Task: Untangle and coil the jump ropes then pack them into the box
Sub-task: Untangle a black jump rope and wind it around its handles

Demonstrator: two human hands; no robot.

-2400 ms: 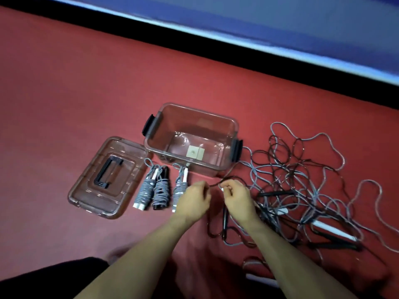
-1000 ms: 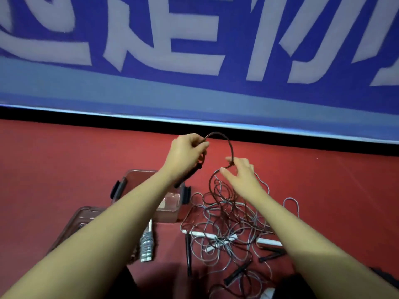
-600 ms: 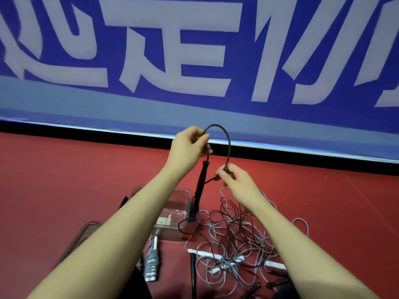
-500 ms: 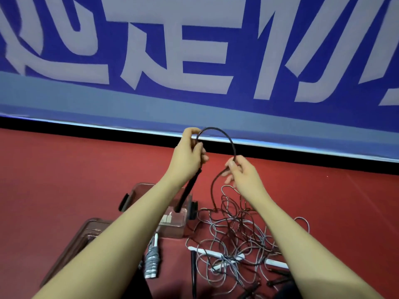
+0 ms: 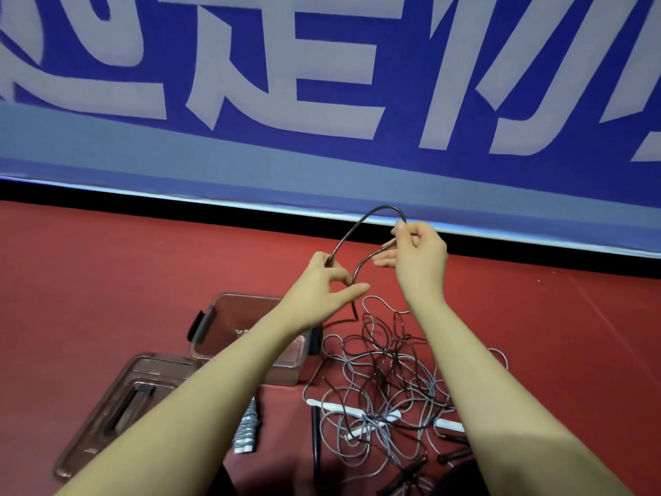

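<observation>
A blue banner [image 5: 322,84] with large pale characters fills the space far behind the box, above a black strip and the red floor [image 5: 107,273]. The clear box [image 5: 214,323] stands open on the floor with dark latches on its ends, partly hidden by the left forearm. Its lid [image 5: 118,399], with a dark handle on top, lies flat just left of the box and nearer the person. Right of the box, touching its right end, spreads the tangle of ropes [image 5: 386,381]: grey and dark cords looped over one another, with white and black handles lying among them. Nearer the person than the box, a coiled grey rope [image 5: 246,427] lies on the floor, mostly covered by the left arm.

Above the box the dark rope [image 5: 357,227] arches in the air between both hands, and a second strand drops from the right hand down into the tangle. The left hand [image 5: 322,284] pinches one end of the arch between thumb and curled fingers, the forefinger stretched out. The right hand [image 5: 418,255], raised above the tangle, pinches the other end at the fingertips, the remaining fingers loosely bent.
</observation>
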